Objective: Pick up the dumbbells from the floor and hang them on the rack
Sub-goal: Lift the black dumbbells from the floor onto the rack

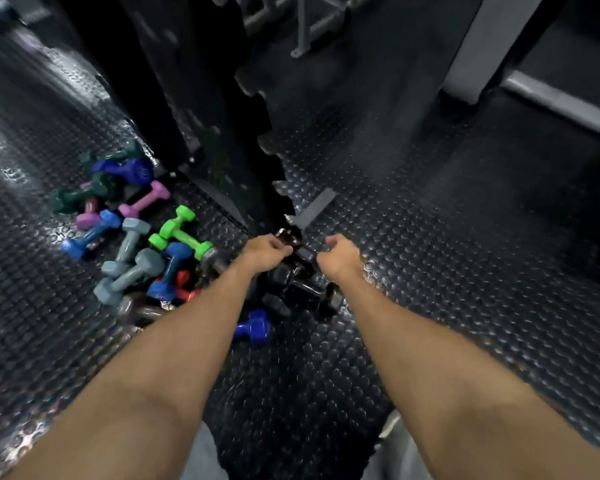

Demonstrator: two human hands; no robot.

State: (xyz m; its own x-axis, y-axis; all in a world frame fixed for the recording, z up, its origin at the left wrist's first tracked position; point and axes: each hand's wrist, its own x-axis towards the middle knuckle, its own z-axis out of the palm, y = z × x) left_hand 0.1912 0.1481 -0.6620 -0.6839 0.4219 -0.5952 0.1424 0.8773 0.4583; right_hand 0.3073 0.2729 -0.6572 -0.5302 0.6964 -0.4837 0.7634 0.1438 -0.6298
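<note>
Both hands low over black dumbbells (298, 289) on floor (447, 237), just ahead of knees. Left hand (265, 252) and right hand (338, 256) apart, fingers curled; grip on anything unclear, blur. Black ones lie directly under hands, axis unclear. Coloured dumbbells (132, 237) scattered to left, nearer left hand. Rack (174, 98) stands ahead, slightly left.

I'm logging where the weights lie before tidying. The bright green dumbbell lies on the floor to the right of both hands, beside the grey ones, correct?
Not quite. In the head view the bright green dumbbell lies on the floor to the left of both hands, the left hand and the right hand. It is indeed beside the grey dumbbells.
</note>
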